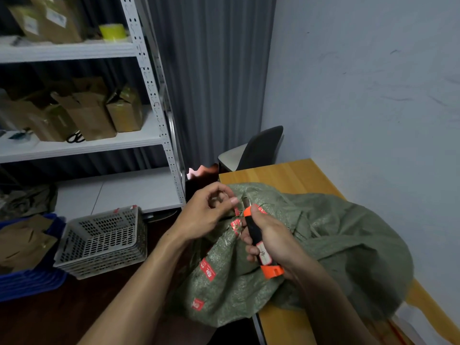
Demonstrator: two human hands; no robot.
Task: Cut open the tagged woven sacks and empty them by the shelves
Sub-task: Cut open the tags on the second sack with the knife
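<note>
A green woven sack (331, 247) with red printed tags lies on the wooden table (281, 174), its gathered neck hanging over the table's left edge. My left hand (206, 215) pinches the red tag (236, 224) at the sack's neck. My right hand (270, 241) grips an orange and black utility knife (261, 244), whose blade tip (246, 201) points up at the neck beside the left fingers.
White metal shelves (146, 70) with brown cardboard boxes stand at the left. On the floor below are stacked grey perforated baskets (104, 240) and a blue bin (27, 277) holding cardboard. A dark chair (258, 149) stands behind the table, against the curtain and wall.
</note>
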